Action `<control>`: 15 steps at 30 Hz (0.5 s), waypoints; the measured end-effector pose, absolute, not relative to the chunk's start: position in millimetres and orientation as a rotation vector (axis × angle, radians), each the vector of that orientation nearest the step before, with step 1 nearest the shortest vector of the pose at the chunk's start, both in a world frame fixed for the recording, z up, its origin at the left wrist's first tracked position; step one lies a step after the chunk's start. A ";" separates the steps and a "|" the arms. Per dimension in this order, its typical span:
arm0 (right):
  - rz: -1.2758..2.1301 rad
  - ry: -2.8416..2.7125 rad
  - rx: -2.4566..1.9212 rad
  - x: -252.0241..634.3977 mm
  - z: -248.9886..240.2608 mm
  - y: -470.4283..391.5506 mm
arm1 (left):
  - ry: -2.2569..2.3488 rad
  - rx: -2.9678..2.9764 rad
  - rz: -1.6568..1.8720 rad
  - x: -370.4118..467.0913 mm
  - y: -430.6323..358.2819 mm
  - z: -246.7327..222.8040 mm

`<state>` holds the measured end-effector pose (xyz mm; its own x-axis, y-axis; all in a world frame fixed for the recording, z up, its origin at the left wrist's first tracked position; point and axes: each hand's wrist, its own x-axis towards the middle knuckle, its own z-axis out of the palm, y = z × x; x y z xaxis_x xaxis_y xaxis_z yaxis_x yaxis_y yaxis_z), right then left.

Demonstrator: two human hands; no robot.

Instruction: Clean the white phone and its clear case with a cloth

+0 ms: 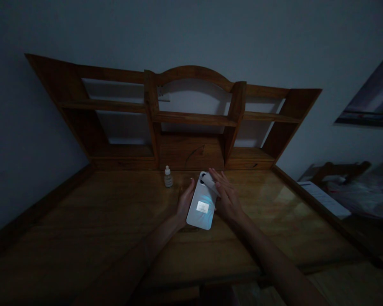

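Observation:
A silver-white smartphone (pixel 200 216) is held tilted above the desk, its back facing me. My left hand (pixel 185 202) grips it along its left edge, thumb up at the side. A small white label and a bluish reflection show on the lower back; the dark camera module sits near the top. My right hand (pixel 227 197) presses a pale cloth-like piece (pixel 210 182) against the phone's upper right, fingers stretched together over it. Whether it is cloth or tissue I cannot tell. A clear dropper bottle with a white top (pixel 168 178) stands upright just left of the phone.
The wooden desk (pixel 115 212) carries a wooden shelf unit (pixel 194 119) along its back against the wall. Off the right edge, in dim light, are a chair (pixel 341 172), a white sheet-like thing (pixel 325 197) and some plastic bags (pixel 367 199).

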<state>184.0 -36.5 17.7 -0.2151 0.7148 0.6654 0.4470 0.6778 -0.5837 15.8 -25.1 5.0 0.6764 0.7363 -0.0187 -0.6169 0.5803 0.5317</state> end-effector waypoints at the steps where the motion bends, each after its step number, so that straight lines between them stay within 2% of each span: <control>1: 0.327 -1.849 -0.915 183.7 17.4 -36.1 | 0.270 0.531 0.807 16.4 -24.8 4.6; 15: 0.398 -1.865 -0.937 178.5 19.9 -37.8 | 0.427 0.663 0.919 21.0 -31.0 0.1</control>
